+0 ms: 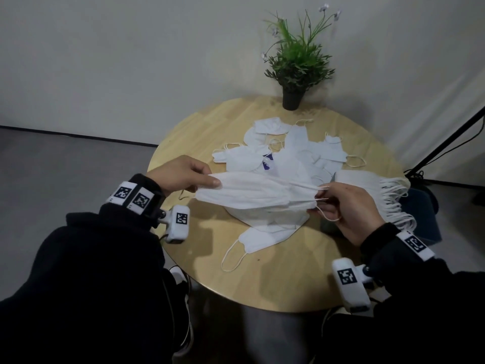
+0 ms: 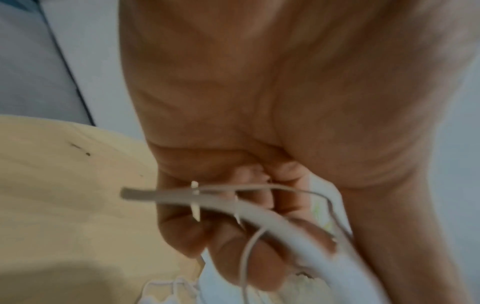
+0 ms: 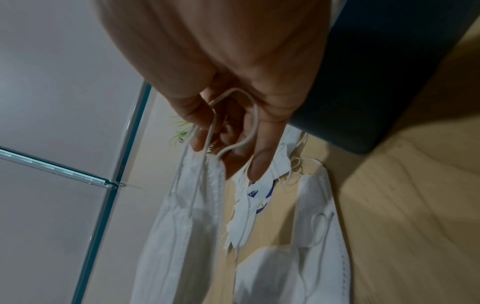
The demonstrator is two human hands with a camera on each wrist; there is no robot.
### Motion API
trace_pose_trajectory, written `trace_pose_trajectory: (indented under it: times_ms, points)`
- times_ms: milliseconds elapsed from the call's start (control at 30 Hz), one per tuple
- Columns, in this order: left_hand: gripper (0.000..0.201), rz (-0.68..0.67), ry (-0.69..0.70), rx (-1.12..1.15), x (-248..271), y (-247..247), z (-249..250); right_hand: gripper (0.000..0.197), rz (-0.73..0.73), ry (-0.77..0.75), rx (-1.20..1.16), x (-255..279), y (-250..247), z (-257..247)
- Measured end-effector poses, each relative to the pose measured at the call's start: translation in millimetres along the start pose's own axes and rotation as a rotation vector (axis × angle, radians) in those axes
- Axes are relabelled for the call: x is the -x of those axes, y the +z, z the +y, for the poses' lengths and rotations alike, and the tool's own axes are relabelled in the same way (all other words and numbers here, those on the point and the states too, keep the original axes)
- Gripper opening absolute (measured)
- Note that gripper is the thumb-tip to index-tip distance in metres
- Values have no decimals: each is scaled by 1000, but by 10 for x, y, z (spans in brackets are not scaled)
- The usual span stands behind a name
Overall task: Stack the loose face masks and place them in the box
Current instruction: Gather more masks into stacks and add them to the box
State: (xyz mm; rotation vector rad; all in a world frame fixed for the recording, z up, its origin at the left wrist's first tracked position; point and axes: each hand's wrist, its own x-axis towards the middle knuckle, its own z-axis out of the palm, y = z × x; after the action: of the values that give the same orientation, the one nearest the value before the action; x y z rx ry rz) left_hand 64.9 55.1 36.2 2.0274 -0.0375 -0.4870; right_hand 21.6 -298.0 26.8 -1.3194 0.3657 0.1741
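Observation:
Over the round wooden table [image 1: 275, 285] I hold a few white face masks [image 1: 252, 193] laid together flat. My left hand [image 1: 207, 179] pinches their left end between thumb and fingers. My right hand [image 1: 322, 203] pinches the right end, with ear loops around its fingers. Close up, the left hand's fingers [image 2: 233, 236] curl under the mask edge [image 2: 298, 226]. In the right wrist view a loop crosses the right hand [image 3: 233, 148] and the masks [image 3: 187, 226] hang from it. Loose masks [image 1: 288, 148] lie piled behind. A neat stack [image 1: 367, 185] rests at the dark blue box [image 1: 425, 219].
Another mask [image 1: 265, 237] lies flat on the table under the held ones, its loop trailing toward me. A potted plant [image 1: 292, 98] stands at the table's far edge. A black stand leg [image 1: 446, 143] slants down on the right, by the wall.

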Motion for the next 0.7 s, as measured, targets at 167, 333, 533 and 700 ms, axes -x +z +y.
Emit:
trace_pose_trajectory:
  times_ms: [167,333,533,700]
  points:
    - [60,78,-49,407,27,-116,-63,31,-48,80,-162,67,-64,-44]
    - [35,198,-22,967,57,-174,-26,29,-94,83,-312,146,-149,-169]
    - [34,164,-184,770,120,-206,-131,15,-36,72,71,153,-196,-40]
    - [29,84,-363,156,152,-91,-265,26,-183,84,772,176,-275,180]
